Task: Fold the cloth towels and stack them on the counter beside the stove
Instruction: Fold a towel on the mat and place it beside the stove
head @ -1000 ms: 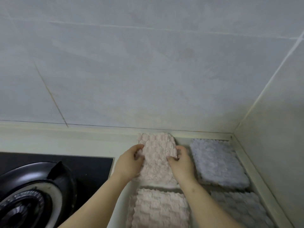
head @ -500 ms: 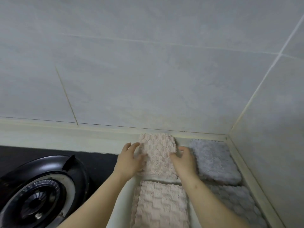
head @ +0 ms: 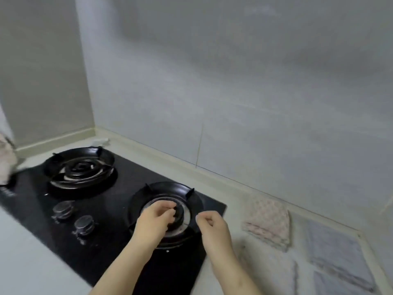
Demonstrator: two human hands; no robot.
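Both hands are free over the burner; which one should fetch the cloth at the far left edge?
Left, probably. The left hand holds nothing and is on the side nearer the pale cloth beyond the stove; the right hand hovers nearer the folded pink towel and would have to cross over.

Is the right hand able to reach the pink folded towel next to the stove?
Probably yes. The right hand hovers over the right edge of the stove, apparently empty, and the pink folded towel lies to its right. Only bare counter shows between them, so nothing seems to block it.
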